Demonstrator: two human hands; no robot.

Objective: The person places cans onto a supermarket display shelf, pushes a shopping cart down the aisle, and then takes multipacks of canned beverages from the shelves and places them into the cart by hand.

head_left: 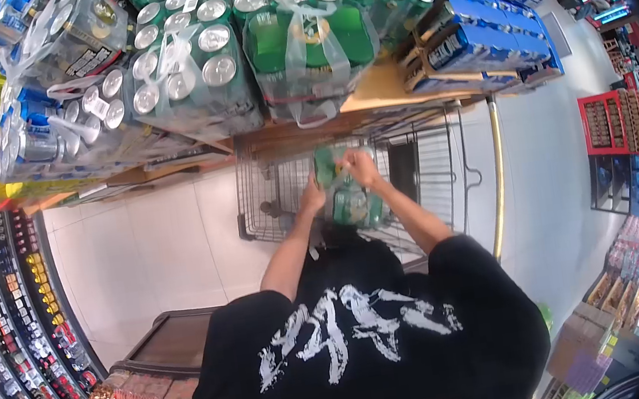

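Left hand [312,195], centre of frame, was partly closed on green item [324,166]. Right hand [361,168], just right, had fingers curled in beside item; whether they gripped anything, cannot tell, view blurred. Just below both hands: green pack [353,205]. Around: wire cart [254,208]. Top centre: wrapped cans [218,69] on wooden shelf [375,89]. Upper right: blue boxes [477,47]. Left of cart: pale floor [133,256].

A small green item [324,166], too blurred to identify, is held up with its longer side running near to far, at the far left of a shiny green pack [358,206] with pale patches, which shows within the outline of the wire cart [277,174].
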